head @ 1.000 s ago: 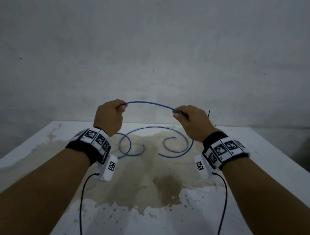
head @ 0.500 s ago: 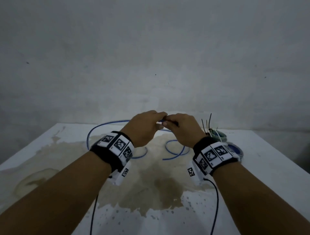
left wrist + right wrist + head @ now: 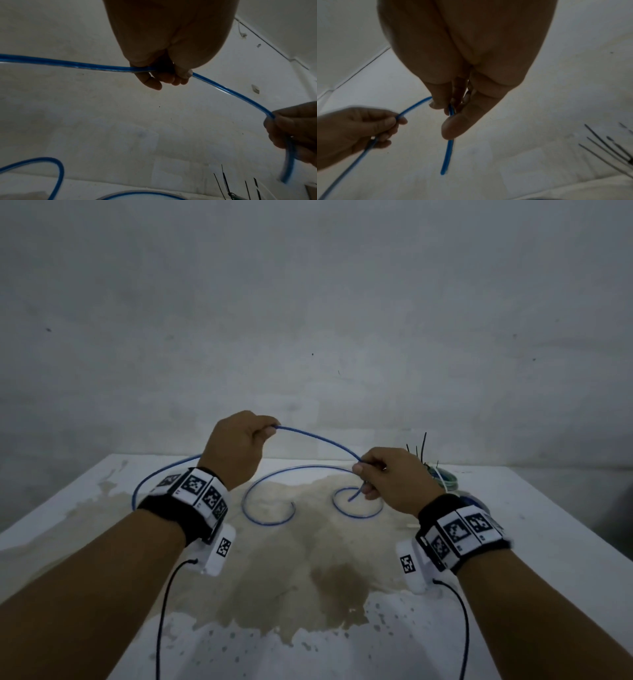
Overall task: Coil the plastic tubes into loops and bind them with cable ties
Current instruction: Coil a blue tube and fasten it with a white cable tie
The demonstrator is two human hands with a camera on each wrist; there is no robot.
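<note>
Blue plastic tube [image 3: 318,440] is held above the stained table [image 3: 548,542] by 2 hands: pinched in curled fingers of left hand [image 3: 236,446], gripped near its free end by right hand [image 3: 394,477]. Slack is curled on the table below. Black cable ties [image 3: 419,448] stand behind right hand.

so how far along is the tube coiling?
Done: some bound coils appear to sit at the far right, detail unclear. In hand: left hand and right hand both grip one blue tube, its free end below the right hand, no loop formed. Left: coil it, tie it; another loose tube lies on the table.
</note>
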